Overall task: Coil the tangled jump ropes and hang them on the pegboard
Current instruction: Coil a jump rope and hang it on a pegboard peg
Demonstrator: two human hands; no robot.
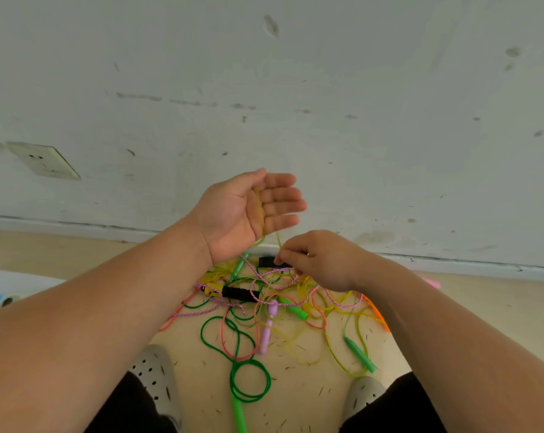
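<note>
Beige floor (311, 395) by scuffed wall: thin yellow plastic jump rope (260, 214) drapes over left hand (233, 214), fingers straight, right hand (314, 260) pinches it just below them, so pulling may tighten multicoloured rope tangle (264, 301) underneath.

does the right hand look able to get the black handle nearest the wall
Probably yes: the right hand sits right beside that black handle with nothing between, though it pinches the yellow rope and would need to release it.
</note>
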